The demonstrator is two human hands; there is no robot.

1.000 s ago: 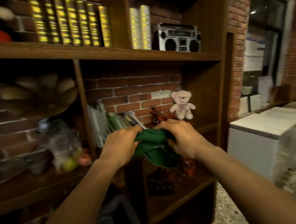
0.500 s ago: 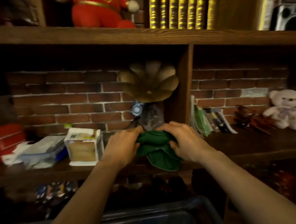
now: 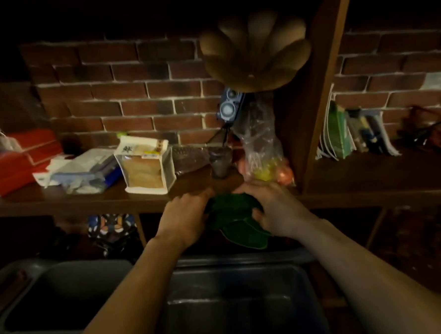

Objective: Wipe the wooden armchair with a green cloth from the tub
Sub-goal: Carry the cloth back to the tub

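A bunched green cloth [image 3: 237, 221] hangs between both hands, above the far rim of a dark grey tub [image 3: 242, 292]. My left hand [image 3: 185, 216] grips the cloth's left side and my right hand [image 3: 275, 210] grips its right side, fingers curled into the fabric. A loose flap of cloth droops below my right hand. The tub's inside is dim and I cannot tell what it holds. The wooden armchair is not in view.
A wooden shelf unit [image 3: 92, 200] against a brick wall stands just behind the hands. On it sit a paper bag [image 3: 147, 168], red boxes [image 3: 20, 159], a plastic bag of fruit [image 3: 262, 148], a small camera [image 3: 230, 107] and books [image 3: 341, 131]. A second grey tub [image 3: 56, 293] lies left.
My view has swung left and downward, bringing both tubs into sight. Both hands still hold the cloth, now lower, just over the right tub's far rim.
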